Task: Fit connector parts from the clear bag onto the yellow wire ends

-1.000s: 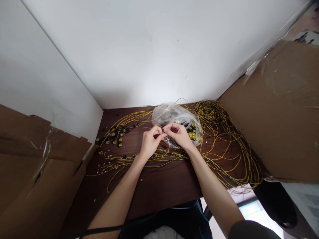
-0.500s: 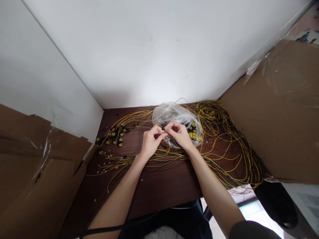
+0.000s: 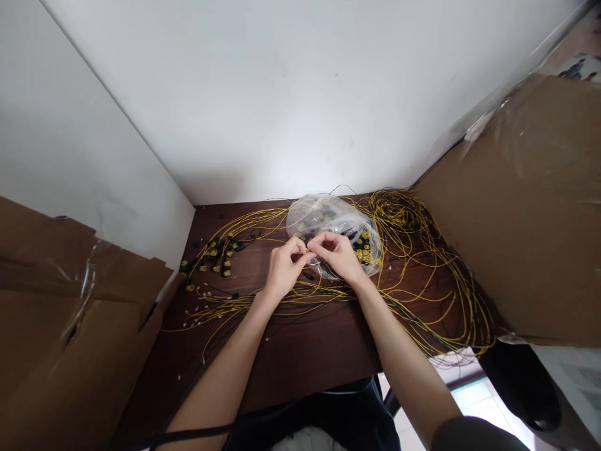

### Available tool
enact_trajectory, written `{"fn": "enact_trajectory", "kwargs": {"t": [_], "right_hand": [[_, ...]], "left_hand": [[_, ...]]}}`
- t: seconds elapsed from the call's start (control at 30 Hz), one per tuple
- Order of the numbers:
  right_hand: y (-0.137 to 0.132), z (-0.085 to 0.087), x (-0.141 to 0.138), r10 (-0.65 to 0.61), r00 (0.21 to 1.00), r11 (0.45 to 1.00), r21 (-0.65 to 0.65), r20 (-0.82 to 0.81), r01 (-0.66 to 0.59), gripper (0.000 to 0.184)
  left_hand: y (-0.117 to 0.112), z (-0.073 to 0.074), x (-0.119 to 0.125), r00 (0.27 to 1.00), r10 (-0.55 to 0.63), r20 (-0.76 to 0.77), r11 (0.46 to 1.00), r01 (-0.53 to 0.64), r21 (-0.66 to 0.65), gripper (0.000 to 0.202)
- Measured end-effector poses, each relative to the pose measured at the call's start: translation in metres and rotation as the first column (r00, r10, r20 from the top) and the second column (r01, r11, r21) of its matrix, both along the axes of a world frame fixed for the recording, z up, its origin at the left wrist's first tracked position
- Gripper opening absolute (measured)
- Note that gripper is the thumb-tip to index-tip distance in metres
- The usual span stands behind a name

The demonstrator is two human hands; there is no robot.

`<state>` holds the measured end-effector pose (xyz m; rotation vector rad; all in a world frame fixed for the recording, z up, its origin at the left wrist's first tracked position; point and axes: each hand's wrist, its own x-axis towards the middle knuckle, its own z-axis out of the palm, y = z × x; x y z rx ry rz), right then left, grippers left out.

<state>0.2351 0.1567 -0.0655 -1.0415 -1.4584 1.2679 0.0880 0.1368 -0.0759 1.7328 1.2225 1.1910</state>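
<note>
My left hand (image 3: 283, 266) and my right hand (image 3: 339, 255) meet fingertip to fingertip over the front of a clear plastic bag (image 3: 300, 216). Between my left thumb and forefinger is a small yellow connector, mostly hidden by the fingers. The right thumb and forefinger are pinched right against it; what they grip is too small to make out. Yellow and black connectors (image 3: 363, 255) lie in the bag beside my right hand. A bundle of thin yellow and black wires (image 3: 328, 293) runs across the table below both hands.
More connectors on wires (image 3: 226, 263) lie to the left, with bare wire ends tipped by small metal terminals (image 3: 188, 316) in front. Coiled wire (image 3: 399, 210) is heaped at the back right. Cardboard (image 3: 521, 207) stands at the right, more cardboard (image 3: 56, 326) at the left, a white wall behind.
Both hands stay almost in place. The right fingertips have shifted very slightly left, closer to the left ones.
</note>
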Motion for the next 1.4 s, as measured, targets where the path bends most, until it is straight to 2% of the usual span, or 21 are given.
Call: {"fn": "enact_trajectory", "kwargs": {"t": [0.33, 0.57, 0.83, 1.03, 1.13, 1.23, 1.4], "right_hand": [[0.0, 0.0, 0.001, 0.004, 0.997, 1.0, 0.023, 0.071, -0.006, 0.024], [-0.001, 0.002, 0.002, 0.003, 0.986, 0.994, 0.108, 0.167, -0.022, 0.019], [-0.002, 0.005, 0.001, 0.051, 0.996, 0.997, 0.054, 0.07, -0.055, 0.021], [-0.004, 0.005, 0.0, 0.054, 0.996, 0.996, 0.06, 0.073, -0.059, 0.026], [-0.006, 0.006, -0.002, 0.088, 0.994, 0.996, 0.012, 0.058, -0.089, 0.033], [-0.009, 0.01, -0.003, 0.168, 0.986, 0.985, -0.046, -0.024, -0.169, 0.036], [-0.018, 0.024, -0.003, 0.381, 0.919, 0.909, -0.137, -0.105, -0.393, 0.034]], "left_hand": [[0.0, -0.002, 0.0, 0.999, 0.002, -0.052, 1.0, -0.001, 0.016, 0.017], [-0.001, -0.002, 0.0, 0.996, 0.011, -0.089, 0.999, -0.008, 0.033, 0.014], [-0.002, 0.0, -0.001, 0.995, 0.012, -0.101, 0.996, -0.003, 0.084, 0.029], [-0.003, 0.002, -0.001, 0.993, 0.03, -0.11, 0.993, -0.017, 0.12, 0.019], [-0.002, 0.007, -0.004, 0.992, 0.098, -0.083, 0.988, -0.087, 0.124, 0.018], [-0.001, 0.014, -0.009, 0.979, 0.206, -0.009, 0.971, -0.203, 0.124, 0.022], [0.002, 0.023, -0.02, 0.935, 0.337, 0.107, 0.924, -0.35, 0.152, 0.022]]}}
